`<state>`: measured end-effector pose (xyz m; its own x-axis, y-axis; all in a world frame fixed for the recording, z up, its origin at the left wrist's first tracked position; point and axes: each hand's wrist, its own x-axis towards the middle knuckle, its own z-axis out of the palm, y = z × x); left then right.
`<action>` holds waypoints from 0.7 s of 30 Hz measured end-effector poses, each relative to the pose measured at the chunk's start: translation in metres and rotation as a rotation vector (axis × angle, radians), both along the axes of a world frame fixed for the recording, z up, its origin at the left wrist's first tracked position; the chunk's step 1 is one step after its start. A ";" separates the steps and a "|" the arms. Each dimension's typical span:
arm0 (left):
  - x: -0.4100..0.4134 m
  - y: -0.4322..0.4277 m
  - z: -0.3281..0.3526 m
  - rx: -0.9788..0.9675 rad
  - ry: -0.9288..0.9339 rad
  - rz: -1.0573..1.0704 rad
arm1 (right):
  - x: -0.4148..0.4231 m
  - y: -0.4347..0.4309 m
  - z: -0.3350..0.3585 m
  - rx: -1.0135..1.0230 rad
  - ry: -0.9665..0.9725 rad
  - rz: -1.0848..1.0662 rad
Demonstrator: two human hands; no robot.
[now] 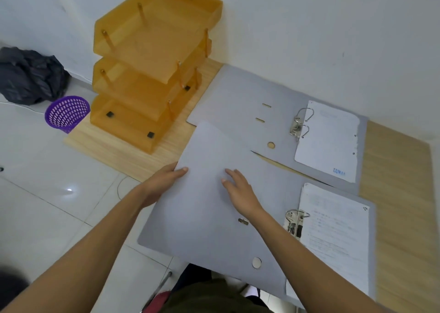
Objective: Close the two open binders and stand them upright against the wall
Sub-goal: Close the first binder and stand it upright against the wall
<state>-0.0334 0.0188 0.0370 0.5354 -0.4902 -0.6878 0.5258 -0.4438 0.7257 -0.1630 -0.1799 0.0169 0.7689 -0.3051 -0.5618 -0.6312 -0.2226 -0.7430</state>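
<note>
Nearest the camera, the near binder (214,217) lies open on the wooden worktop (400,170), its left cover jutting out past the worktop's edge over the tiled floor (47,205). The left hand (159,182) has its fingers clamped on that cover's far left edge, thumb on top, while the right hand (240,191) rests flat on the cover with fingers spread and gripping nothing. To the right, its ring mechanism (295,222) stands beside a stack of pages (333,236). By my reading the first closing is only starting (the cover looks barely raised, if at all). Beyond it the far binder (250,103) lies fully open and untouched, just beside the wall (309,27), its own sheets (328,143) on the right. Left of it stands an orange tray stack (152,58). So nothing is finished: both closings and both standings remain.
</note>
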 end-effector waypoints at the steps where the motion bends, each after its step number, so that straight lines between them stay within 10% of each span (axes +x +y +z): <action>1: -0.005 -0.005 0.012 -0.023 0.021 -0.019 | -0.002 0.000 0.009 0.006 -0.046 0.007; 10: -0.096 -0.108 0.086 -0.410 -0.001 -0.148 | -0.050 -0.022 0.096 0.117 -0.409 -0.033; 21: -0.206 -0.221 0.019 -0.112 -0.501 -0.473 | -0.155 -0.132 0.112 -0.005 -0.409 -0.450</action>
<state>-0.2398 -0.2017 0.0563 0.4868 -0.8024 -0.3451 -0.1157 -0.4509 0.8851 -0.3180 -0.3121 0.1289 0.7168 -0.6523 -0.2463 -0.3279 -0.0036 -0.9447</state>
